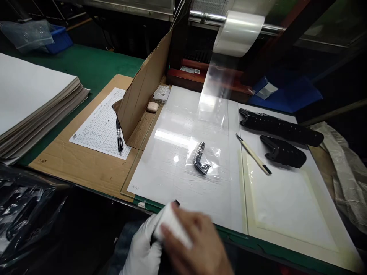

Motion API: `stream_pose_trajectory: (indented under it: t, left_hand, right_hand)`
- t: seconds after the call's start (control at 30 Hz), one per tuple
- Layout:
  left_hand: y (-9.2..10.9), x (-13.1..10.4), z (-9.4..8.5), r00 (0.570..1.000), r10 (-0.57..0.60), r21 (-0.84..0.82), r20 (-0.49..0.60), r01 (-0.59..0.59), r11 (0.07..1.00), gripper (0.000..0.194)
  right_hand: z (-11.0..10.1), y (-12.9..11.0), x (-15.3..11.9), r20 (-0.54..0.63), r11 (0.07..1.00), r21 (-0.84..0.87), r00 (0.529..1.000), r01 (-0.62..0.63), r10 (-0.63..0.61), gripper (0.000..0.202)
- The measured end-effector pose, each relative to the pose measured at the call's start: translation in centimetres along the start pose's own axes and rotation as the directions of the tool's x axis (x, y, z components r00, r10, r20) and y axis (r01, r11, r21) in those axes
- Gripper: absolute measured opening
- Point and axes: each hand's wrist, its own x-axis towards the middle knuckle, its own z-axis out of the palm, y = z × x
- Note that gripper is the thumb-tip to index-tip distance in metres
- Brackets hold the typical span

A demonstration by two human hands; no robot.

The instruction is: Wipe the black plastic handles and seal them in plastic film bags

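Observation:
My left hand (145, 244), in a white glove, is closed around a small dark part (177, 203) whose tip pokes out at the table's front edge. My bare right hand (197, 240), blurred by motion, presses a white cloth (173, 225) against that part. Most of the part is hidden by the hands and cloth. Beyond them, a curved, shiny dark piece (197, 160) lies in a clear plastic bag (215, 162) on the glass-covered white surface (172, 183).
A pale-handled knife (255, 156) and two black curved parts (281, 126) (283, 151) lie right. Clear film hangs from a roll (241, 32) behind. A cardboard divider (146, 84), pens (119, 137), a printed sheet (100, 124) and a paper stack (34, 99) stand left.

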Motion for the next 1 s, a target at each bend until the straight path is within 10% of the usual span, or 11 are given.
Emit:
stream_pose_trajectory:
  t: [0.67,0.87,1.0]
  left_hand:
    - [-0.6,0.8,-0.1,0.99,0.136,-0.036,0.032,-0.135,0.99,0.039]
    - [2.1,1.4,-0.4,0.963,-0.2,-0.293,0.18,0.246,0.924,0.035]
    - [4.1,1.2,-0.6,0.925,-0.324,-0.507,0.199,0.38,0.774,0.036]
  right_hand:
    - [-0.1,1.2,0.5,0.015,0.999,0.01,0.999,-0.032,0.032,0.04]
    - [0.4,4.0,-0.7,0.031,0.968,-0.234,0.995,-0.086,0.096,0.042]
    - [4.0,4.7,-1.6,0.0,0.983,-0.105,0.989,0.149,-0.15,0.04]
